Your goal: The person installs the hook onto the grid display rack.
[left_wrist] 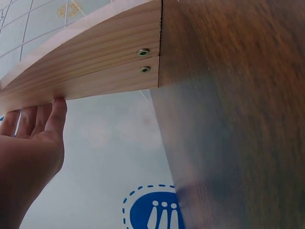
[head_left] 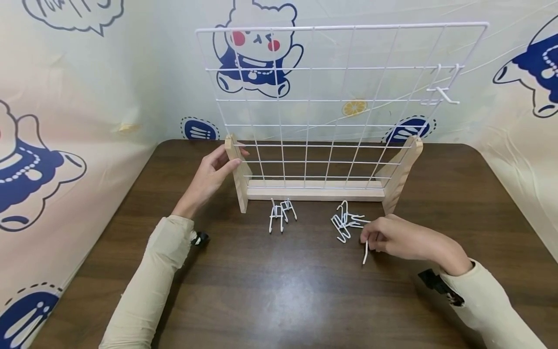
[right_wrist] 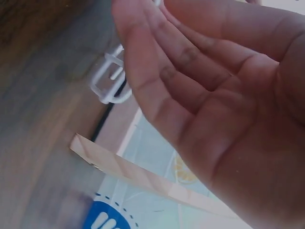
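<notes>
A white wire grid rack [head_left: 308, 99] stands in a wooden base [head_left: 314, 191] on the table. My left hand [head_left: 212, 169] holds the base's left wooden side piece [head_left: 240, 186], thumb in front and fingers behind; in the left wrist view its fingertips touch the edge of that wood [left_wrist: 95, 71]. My right hand [head_left: 405, 238] pinches a white wire hook [head_left: 365, 254] just above the table, with most of it hidden by the fingers. Beside it lies a small tangle of white hooks [head_left: 344, 223]. Other white hooks [head_left: 281, 213] lie in front of the base's left half.
One white hook [head_left: 442, 92] hangs at the grid's upper right. The base's right side piece [head_left: 403, 169] stands just behind my right hand. A printed curtain [head_left: 144, 72] surrounds the brown table [head_left: 244, 291] at the back and sides.
</notes>
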`<state>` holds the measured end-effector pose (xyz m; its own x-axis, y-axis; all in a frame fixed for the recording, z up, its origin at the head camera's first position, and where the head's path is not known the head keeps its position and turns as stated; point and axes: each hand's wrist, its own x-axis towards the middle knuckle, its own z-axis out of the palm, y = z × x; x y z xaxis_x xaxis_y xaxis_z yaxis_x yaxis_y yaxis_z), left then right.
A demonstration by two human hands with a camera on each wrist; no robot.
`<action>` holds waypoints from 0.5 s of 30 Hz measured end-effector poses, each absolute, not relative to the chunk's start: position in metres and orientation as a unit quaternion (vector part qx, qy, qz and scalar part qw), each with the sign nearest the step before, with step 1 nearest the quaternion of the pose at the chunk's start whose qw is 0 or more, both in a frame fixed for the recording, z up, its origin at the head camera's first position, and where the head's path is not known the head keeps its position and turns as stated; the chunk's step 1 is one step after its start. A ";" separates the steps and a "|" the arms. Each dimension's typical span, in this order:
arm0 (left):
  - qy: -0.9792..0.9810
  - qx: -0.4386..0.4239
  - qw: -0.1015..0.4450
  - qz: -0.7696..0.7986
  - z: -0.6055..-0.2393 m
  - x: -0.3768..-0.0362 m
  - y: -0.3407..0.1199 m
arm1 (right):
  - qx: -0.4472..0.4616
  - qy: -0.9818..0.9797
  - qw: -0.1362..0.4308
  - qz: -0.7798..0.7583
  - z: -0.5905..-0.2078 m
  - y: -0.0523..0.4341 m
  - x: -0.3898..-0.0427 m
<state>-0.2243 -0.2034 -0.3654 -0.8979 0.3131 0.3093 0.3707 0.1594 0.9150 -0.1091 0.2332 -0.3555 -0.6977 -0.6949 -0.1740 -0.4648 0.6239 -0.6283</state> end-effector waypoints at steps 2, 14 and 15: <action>-0.761 -0.225 0.023 -0.608 -0.366 -0.224 -0.203 | -0.337 0.883 0.181 -0.273 -0.354 0.232 -0.108; -0.759 -0.220 0.019 -0.612 -0.365 -0.225 -0.203 | -0.341 0.907 0.048 -0.245 -0.344 0.235 -0.108; -0.759 -0.220 0.019 -0.613 -0.366 -0.225 -0.203 | -0.341 0.906 0.044 -0.247 -0.344 0.236 -0.109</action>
<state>-0.2246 -0.2026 -0.3655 -0.9023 0.3103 0.2994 0.3579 0.1516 0.9214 -0.1087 0.2355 -0.3436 -0.7636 -0.6397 0.0879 -0.5958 0.6456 -0.4776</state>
